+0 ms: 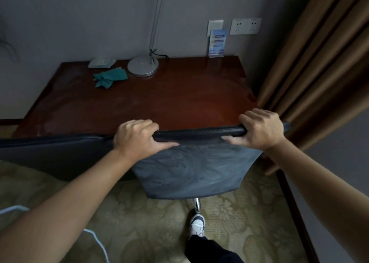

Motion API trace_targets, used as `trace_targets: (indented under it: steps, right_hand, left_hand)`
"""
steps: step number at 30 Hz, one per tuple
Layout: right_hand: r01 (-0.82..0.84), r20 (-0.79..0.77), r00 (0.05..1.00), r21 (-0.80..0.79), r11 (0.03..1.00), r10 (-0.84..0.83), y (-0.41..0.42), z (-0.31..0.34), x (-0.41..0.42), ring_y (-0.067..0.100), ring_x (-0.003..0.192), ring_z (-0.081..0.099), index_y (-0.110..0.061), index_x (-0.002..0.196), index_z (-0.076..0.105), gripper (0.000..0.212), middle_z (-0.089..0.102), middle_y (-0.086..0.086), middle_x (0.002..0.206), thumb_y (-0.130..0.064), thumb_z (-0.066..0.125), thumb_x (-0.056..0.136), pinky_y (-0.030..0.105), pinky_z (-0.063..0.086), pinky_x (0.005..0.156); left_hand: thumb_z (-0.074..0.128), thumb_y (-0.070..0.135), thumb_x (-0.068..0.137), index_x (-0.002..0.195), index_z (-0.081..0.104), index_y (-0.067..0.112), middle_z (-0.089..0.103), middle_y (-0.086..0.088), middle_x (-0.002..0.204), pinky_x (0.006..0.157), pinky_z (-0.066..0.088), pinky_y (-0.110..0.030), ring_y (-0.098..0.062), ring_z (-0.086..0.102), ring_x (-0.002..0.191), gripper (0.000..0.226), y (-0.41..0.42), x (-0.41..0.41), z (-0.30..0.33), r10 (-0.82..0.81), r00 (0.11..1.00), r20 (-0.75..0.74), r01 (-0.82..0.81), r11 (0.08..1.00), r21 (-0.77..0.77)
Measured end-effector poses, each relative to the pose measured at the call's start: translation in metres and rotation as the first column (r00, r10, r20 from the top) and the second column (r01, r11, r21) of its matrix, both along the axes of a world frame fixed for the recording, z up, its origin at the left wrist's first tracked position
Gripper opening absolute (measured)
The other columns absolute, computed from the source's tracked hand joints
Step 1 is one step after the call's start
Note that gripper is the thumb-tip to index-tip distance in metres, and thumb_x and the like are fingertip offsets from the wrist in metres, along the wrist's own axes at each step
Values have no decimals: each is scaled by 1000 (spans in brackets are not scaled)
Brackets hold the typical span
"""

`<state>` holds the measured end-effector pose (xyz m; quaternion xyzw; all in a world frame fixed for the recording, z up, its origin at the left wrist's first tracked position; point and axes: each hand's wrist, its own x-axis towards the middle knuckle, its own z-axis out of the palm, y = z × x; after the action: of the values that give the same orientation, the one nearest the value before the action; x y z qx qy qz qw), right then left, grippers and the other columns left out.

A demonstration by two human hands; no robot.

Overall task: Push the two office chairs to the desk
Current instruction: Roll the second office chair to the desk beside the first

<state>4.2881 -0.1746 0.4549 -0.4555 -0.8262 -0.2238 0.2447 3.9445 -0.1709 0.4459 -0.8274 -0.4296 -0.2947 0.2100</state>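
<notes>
A dark blue-grey office chair (191,169) stands in front of me with its backrest against the front edge of the reddish-brown desk (159,99). My left hand (137,139) grips the top edge of its backrest at the left. My right hand (259,129) grips the same edge at the right. To the left, the dark backrest of a second chair (50,153) also sits at the desk's front edge. Both seats are hidden.
On the desk stand a silver lamp (143,66), a green cloth (109,77), a pale packet (101,62) and a blue card stand (217,43). Brown curtains (319,63) hang at the right. My shoe (197,224) is on the patterned carpet beside the chair's chrome leg (196,204).
</notes>
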Motion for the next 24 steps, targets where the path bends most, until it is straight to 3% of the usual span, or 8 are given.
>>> trace_targets:
  steps: [11,15,24]
  right_hand:
    - [30,17,999,27,999,-30,22,-3,11,21,44,48,-15,54,39,67,44,1,49,-76,59,76,28,33,41]
    - [17,16,1000,12,1000,-17,10,-5,9,20,44,46,-16,55,38,67,43,0,50,-76,59,76,26,28,42]
    - [-26,-4,1000,-40,999,26,-27,-11,7,21,47,47,-17,57,43,65,46,0,53,-78,59,75,30,36,47]
  left_hand:
    - [59,85,67,52,51,16,49,2,49,47,39,-27,-17,55,46,71,20,8,1,33,999,33,-35,999,39]
    - [56,85,69,54,53,17,52,3,52,50,41,-28,-18,57,50,70,2,7,0,68,997,46,-67,998,-22]
    - [54,88,67,60,51,19,49,7,58,59,45,-31,-17,53,57,69,-41,9,0,145,989,16,-136,961,-242]
